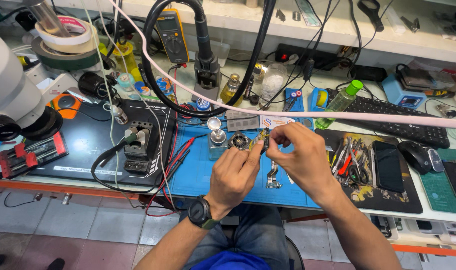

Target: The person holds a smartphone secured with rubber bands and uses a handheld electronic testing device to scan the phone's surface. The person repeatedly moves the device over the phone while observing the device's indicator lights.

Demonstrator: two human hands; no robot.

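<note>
Both hands meet over the blue work mat [203, 175] and pinch a small dark circuit board [263, 138] between their fingertips. My left hand [234, 175], with a black watch on the wrist, holds its lower edge. My right hand [300, 157] grips it from the right and top. A small flex cable part [273, 177] lies on the mat just below the hands. A square black component [236, 141] sits on the mat beside my left fingertips.
A microscope [10, 95] and black mat with a holder [138, 150] stand left. A metal dispenser bottle [217, 137], multimeter [171, 35], green-capped bottle [340, 102], keyboard [388, 117], mouse [417, 156], phone [388, 166] and a tray of tools [350, 167] surround the mat. A pink cable [368, 117] crosses overhead.
</note>
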